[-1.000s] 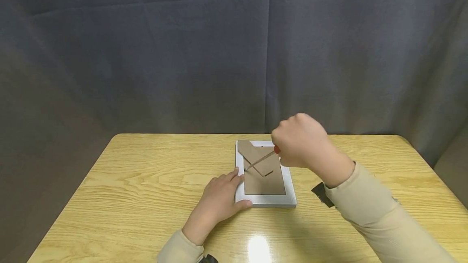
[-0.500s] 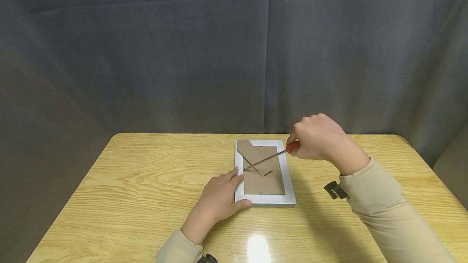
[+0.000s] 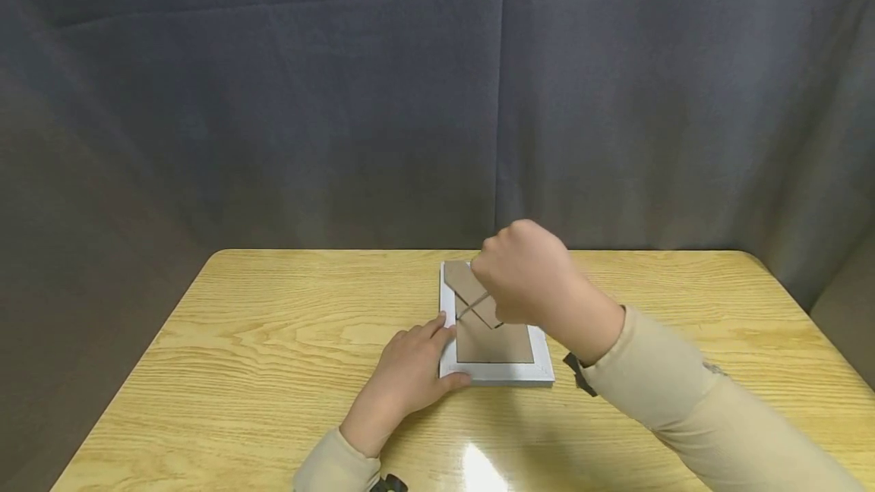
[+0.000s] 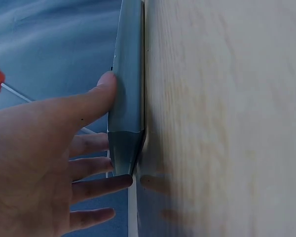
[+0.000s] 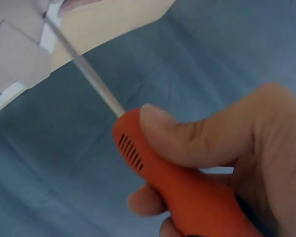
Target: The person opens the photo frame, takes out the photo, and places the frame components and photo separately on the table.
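A white picture frame (image 3: 502, 374) lies back side up on the table, its brown backing board (image 3: 495, 344) and slanted stand leg (image 3: 461, 277) showing. My left hand (image 3: 412, 370) rests on its near left corner, the fingers fairly straight on the left side and the thumb at the front edge. My right hand (image 3: 529, 275) grips a flat-shafted screwdriver by its orange-red handle (image 5: 172, 182), thumb along the handle in the right wrist view. The metal shaft (image 5: 89, 74) slants down to the left inner edge of the frame, close to my left fingertips. In the head view the right hand hides the handle.
The wood-grain table (image 3: 273, 340) stretches to both sides of the frame. A dark grey curtain (image 3: 342, 112) hangs behind the table's back edge. Dark wrist straps show at both sleeves.
My right hand swung right and then back left past its first position, tilting the screwdriver about its tip at the frame's left inner edge. The left hand and frame stay put.
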`<state>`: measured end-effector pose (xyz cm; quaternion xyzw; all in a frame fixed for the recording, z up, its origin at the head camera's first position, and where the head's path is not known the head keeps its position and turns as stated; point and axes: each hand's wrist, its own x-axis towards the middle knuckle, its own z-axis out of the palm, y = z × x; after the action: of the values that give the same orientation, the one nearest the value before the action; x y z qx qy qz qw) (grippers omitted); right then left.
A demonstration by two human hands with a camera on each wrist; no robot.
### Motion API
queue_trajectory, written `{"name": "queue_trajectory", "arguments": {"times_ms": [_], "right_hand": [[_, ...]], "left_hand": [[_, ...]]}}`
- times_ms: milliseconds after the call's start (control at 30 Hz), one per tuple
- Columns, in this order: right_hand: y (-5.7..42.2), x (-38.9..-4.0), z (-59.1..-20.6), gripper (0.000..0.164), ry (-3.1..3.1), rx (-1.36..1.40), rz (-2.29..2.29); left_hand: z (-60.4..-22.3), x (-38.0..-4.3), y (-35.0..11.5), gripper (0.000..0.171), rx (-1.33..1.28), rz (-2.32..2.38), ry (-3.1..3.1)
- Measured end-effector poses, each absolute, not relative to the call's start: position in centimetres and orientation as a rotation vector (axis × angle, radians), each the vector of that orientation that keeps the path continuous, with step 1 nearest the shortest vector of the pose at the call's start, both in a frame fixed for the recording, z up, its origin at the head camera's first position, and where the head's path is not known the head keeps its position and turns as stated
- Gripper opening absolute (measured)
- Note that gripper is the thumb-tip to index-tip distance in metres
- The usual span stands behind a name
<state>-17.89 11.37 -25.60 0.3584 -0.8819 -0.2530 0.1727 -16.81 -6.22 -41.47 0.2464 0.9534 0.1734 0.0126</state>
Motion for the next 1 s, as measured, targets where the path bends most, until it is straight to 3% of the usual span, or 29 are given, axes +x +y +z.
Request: {"name": "queue_trajectory", "arguments": {"times_ms": [300,433,667,1000], "right_hand": [[6.5,-16.5,-25.4,0.016,-2.355,0.985,-1.139],[4.9,-16.0,-25.7,0.023,-2.305,0.985,-1.296],[4.0,-15.7,-25.8,0.015,-2.264,0.966,-1.358],[7.3,-17.3,-25.0,0.027,-2.444,0.928,-0.962]], "left_hand": [[-41.4,-16.8,-6.4,0.070,0.822,0.506,3.015],[-41.4,-16.9,-6.5,0.070,0.826,0.486,3.018],[-41.4,-17.1,-6.5,0.065,0.833,0.481,3.029],[-41.6,-16.8,-6.4,0.072,0.764,0.495,3.006]]}}
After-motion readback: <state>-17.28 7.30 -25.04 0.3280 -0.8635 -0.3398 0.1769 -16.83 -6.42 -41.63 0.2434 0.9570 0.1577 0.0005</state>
